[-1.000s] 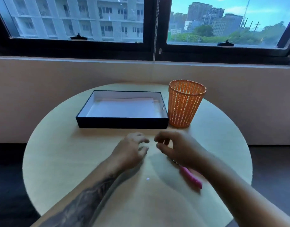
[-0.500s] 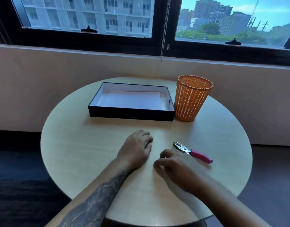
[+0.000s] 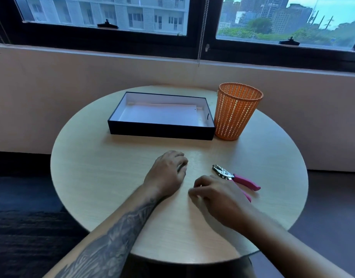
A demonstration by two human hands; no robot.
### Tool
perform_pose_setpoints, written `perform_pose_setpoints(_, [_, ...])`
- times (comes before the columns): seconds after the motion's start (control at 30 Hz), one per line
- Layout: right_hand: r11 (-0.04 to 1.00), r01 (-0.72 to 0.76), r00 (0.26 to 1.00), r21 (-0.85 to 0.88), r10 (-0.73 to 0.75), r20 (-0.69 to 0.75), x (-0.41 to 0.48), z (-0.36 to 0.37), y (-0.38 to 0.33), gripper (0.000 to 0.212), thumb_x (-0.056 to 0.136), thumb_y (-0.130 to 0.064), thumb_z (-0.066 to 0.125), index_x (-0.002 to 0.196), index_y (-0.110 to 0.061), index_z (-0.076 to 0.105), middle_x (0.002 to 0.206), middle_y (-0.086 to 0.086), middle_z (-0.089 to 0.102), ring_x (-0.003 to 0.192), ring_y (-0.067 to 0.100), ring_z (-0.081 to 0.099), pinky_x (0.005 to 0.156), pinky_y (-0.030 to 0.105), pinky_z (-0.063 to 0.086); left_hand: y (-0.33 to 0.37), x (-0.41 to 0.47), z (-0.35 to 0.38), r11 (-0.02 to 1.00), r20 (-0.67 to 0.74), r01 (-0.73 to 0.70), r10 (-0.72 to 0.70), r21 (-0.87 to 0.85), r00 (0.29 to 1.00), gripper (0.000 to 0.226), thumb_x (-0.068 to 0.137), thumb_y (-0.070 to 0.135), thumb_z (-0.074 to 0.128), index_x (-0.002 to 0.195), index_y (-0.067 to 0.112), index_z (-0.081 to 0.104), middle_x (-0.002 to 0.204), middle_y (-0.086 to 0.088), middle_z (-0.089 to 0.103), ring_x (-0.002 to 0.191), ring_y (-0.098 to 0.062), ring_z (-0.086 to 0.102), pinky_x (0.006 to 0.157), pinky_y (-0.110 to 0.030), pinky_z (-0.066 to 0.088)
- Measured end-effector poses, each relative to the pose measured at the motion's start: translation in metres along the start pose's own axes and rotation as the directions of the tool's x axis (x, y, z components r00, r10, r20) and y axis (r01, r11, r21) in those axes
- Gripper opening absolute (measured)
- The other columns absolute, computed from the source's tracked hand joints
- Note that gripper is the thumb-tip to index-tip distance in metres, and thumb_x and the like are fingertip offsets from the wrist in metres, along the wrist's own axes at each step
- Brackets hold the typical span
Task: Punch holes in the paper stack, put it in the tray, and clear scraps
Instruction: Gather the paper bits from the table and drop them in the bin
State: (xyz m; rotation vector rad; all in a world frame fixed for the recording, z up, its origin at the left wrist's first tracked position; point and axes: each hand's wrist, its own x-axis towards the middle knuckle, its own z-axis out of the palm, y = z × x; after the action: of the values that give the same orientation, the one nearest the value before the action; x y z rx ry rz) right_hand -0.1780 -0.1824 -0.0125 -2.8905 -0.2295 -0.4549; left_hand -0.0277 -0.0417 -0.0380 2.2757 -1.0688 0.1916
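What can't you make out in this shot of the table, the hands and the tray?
All in the head view:
- Whether the right hand pinches a scrap: its curled fingers are blurred.
- What lies under the left hand: its palm covers that patch of table.
- What is inside the orange basket: its mesh wall hides it.
- Holes in the paper in the tray: too small.

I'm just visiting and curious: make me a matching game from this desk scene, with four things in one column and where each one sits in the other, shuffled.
Things:
1. black rectangular tray
2. orange mesh plastic basket
3. pink-handled metal hole punch
4. white paper stack

Places:
A. on the round wooden table, beside the right hand
B. inside another listed thing
C. upright at the tray's right end
D. left of the basket

Pairs: 1-D, 2-C, 3-A, 4-B.
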Motion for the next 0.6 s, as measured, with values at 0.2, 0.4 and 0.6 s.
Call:
perform_pose_setpoints(0.2, [0.534, -0.437, 0.873, 0.724, 0.445, 0.199, -0.003, 0.001, 0.007, 0.025, 0.089, 0.003, 0.067, 0.099, -0.019, 0.074, 0.097, -0.004, 0.074, 0.081, 0.002, 0.067, 0.069, 0.015, 0.05, -0.001, 0.0, 0.001, 1.0, -0.005, 0.01, -0.01, -0.012, 1.0, 0.025, 0.094, 0.028, 0.055, 0.115, 0.021, 0.069, 0.131, 0.006, 0.061, 0.13, -0.013, 0.047, 0.111, -0.037, 0.036])
perform_pose_setpoints(0.4, [0.585, -0.404, 0.895, 0.703, 0.413, 0.17, -0.002, 0.003, 0.004, 0.016, 0.086, -0.006, 0.075, 0.091, -0.021, 0.073, 0.086, -0.008, 0.072, 0.074, -0.001, 0.064, 0.069, 0.017, 0.049, -0.001, 0.0, 0.0, 1.0, -0.003, 0.013, -0.013, -0.006, 1.0, 0.026, 0.095, 0.028, 0.055, 0.116, 0.021, 0.068, 0.132, 0.006, 0.06, 0.131, -0.012, 0.045, 0.112, -0.037, 0.035])
perform_pose_setpoints(0.6, [0.849, -0.258, 0.964, 0.461, 0.255, 0.07, -0.001, 0.008, 0.0, 0.02, 0.084, -0.01, 0.066, 0.09, -0.027, 0.075, 0.092, -0.014, 0.069, 0.09, 0.006, 0.064, 0.079, 0.027, 0.053, 0.0, -0.001, -0.001, 1.0, -0.013, 0.009, -0.009, -0.011, 1.0, 0.025, 0.095, 0.026, 0.056, 0.115, 0.02, 0.069, 0.13, 0.006, 0.061, 0.128, -0.011, 0.046, 0.11, -0.036, 0.035])
